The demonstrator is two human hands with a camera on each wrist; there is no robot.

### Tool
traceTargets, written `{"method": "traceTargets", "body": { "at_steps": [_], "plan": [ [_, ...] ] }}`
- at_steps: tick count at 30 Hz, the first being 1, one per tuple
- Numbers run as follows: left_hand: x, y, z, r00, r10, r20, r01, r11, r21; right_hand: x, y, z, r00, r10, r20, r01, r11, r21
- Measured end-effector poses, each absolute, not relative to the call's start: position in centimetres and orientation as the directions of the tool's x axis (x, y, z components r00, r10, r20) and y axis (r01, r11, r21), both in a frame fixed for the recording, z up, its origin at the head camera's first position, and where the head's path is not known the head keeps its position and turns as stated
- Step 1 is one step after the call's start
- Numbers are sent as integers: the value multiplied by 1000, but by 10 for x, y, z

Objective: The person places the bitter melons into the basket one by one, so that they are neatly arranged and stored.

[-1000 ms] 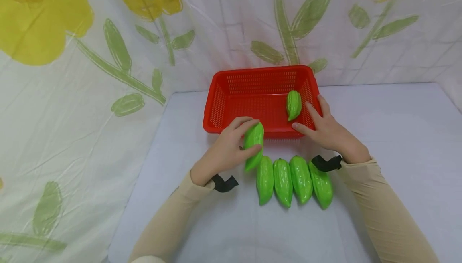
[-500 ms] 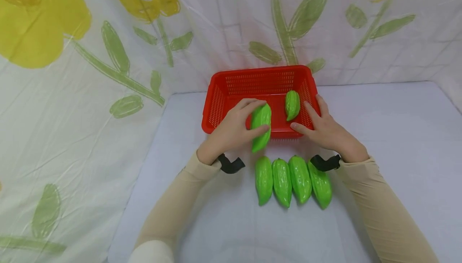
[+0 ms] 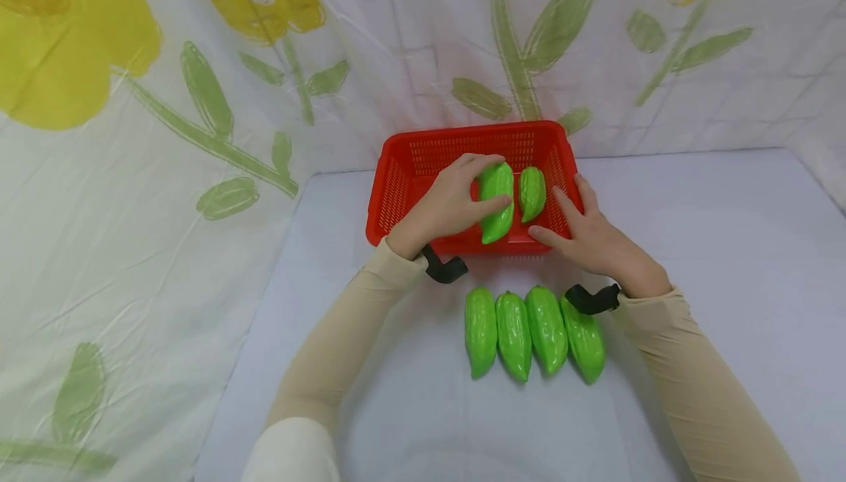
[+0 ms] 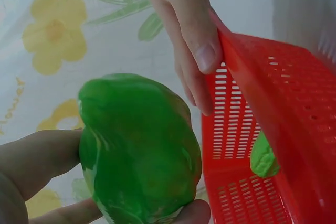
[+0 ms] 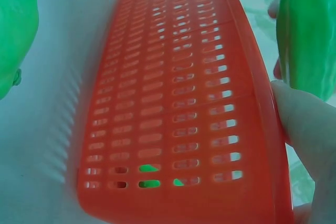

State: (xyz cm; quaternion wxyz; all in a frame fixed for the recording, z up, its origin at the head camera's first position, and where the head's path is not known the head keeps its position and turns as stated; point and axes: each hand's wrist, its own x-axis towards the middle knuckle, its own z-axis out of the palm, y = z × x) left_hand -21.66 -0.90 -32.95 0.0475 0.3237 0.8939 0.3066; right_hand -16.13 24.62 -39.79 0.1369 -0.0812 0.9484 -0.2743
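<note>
My left hand (image 3: 452, 201) grips a green bitter melon (image 3: 497, 199) over the basket, thumb on the near side and fingers round its upper end. That bitter melon (image 4: 139, 150) fills much of the left wrist view. My right hand (image 3: 598, 242) rests on the near right corner of the red basket (image 3: 423, 139), fingers spread and fairly straight, thumb across the front rim. Inside the basket, at its right end, lies another bitter melon (image 3: 532, 194). Before the basket, several bitter melons (image 3: 513, 335) lie side by side in a row.
A white-covered table (image 3: 410, 408) carries everything. Behind it and to the left hangs a white sheet (image 3: 165, 261) with printed yellow flowers and green leaves. A black strap (image 3: 593, 299) on the right wrist hangs above the rightmost bitter melon in the row.
The left hand has carried its bitter melon forward and to the right, from the basket's front edge to over its inside. The right hand stays on the corner.
</note>
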Motion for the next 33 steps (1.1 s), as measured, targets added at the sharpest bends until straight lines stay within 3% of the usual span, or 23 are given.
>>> {"method": "traceTargets", "body": {
  "at_steps": [23,33],
  "plan": [
    [-284,36,-344,-826,563,-41,432,678,594,-162,245,-396,-952,-228,-206,-79,830,-552],
    [-310,51,-361,-832,543,-113,407,736,542,-160,245,-400,-951,-230,-207,-80,828,-554]
  ]
}}
